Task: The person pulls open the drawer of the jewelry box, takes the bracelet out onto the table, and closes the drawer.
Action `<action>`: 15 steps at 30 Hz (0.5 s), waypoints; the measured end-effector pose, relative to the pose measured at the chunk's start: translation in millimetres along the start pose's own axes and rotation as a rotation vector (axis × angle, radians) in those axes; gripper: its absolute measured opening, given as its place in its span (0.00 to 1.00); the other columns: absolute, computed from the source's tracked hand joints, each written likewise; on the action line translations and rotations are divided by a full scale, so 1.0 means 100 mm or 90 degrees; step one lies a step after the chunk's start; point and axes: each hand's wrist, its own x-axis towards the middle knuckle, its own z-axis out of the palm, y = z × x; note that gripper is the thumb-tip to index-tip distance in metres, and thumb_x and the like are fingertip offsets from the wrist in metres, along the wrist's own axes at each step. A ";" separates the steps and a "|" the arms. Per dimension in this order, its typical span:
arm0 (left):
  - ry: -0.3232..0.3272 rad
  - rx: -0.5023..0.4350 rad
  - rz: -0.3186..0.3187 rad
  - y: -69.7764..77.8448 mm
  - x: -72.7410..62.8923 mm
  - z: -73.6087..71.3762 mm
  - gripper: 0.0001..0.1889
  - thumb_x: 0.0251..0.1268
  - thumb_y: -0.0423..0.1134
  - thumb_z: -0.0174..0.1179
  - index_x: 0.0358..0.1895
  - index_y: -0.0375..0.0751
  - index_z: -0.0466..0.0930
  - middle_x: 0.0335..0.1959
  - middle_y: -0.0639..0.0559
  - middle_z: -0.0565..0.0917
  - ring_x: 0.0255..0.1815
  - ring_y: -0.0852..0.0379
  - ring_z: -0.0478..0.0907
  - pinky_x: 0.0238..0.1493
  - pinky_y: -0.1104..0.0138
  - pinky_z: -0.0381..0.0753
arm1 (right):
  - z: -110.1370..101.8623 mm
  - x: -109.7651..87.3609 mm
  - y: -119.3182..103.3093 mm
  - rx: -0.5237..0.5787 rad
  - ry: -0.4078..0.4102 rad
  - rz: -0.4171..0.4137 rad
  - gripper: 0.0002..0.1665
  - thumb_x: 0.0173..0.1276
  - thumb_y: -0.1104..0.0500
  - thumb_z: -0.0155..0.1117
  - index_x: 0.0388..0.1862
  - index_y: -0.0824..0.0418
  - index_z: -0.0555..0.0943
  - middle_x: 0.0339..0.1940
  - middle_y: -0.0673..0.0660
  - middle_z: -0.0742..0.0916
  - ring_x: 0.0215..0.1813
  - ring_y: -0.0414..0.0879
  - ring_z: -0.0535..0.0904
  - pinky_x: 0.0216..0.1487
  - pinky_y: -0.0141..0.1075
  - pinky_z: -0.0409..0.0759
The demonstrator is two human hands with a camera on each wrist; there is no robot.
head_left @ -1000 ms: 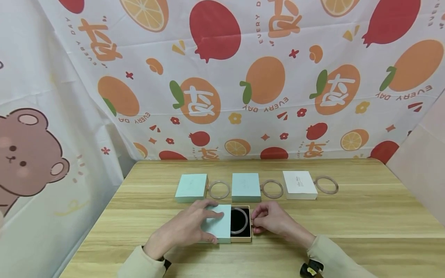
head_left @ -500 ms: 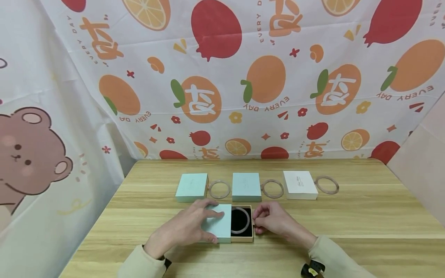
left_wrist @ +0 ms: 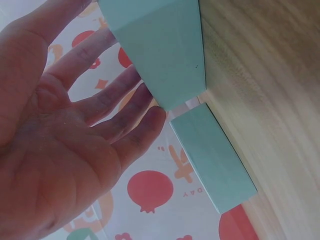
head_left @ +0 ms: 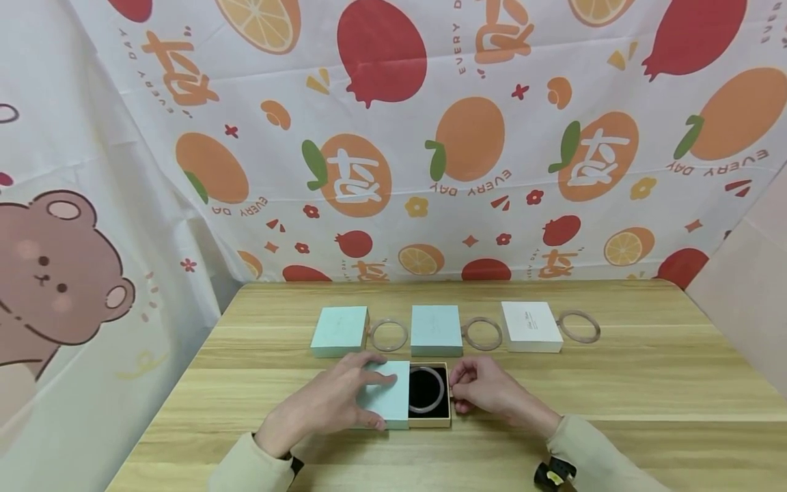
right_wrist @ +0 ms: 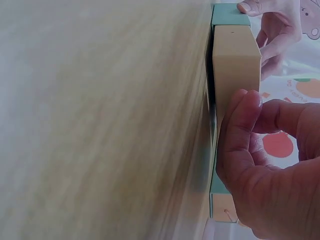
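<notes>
A mint-green box sleeve (head_left: 390, 400) lies at the front middle of the table. My left hand (head_left: 335, 398) grips it from the left, thumb on the near side and fingers over the top and far side. Out of the sleeve's right end sticks a tan drawer (head_left: 430, 424) with black lining (head_left: 424, 388), holding a pale bangle (head_left: 441, 389) whose left edge is under the sleeve. My right hand (head_left: 486, 389) pinches a small pull tab at the drawer's right end. In the right wrist view, thumb and fingertip meet against the tan end wall (right_wrist: 235, 65), mostly hiding the tab.
Behind stand a mint box (head_left: 340, 330), a second mint box (head_left: 436, 330) and a white box (head_left: 531, 326). To the right of each lies a bangle: left (head_left: 389, 349), middle (head_left: 483, 349), right (head_left: 581, 341). A fruit-print cloth (head_left: 369, 232) hangs behind the wooden table (head_left: 246, 383).
The drawer has slid slightly to the right out of the sleeve, showing more of the bangle. My right hand has moved right with it; the left hand holds the sleeve in place.
</notes>
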 end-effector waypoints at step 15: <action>-0.001 -0.001 0.003 -0.01 0.01 0.01 0.34 0.49 0.52 0.80 0.62 0.47 0.84 0.71 0.41 0.74 0.71 0.38 0.71 0.66 0.44 0.76 | -0.05 -0.03 0.03 -0.001 0.000 -0.007 0.04 0.63 0.73 0.60 0.37 0.69 0.78 0.25 0.55 0.83 0.24 0.42 0.81 0.30 0.32 0.83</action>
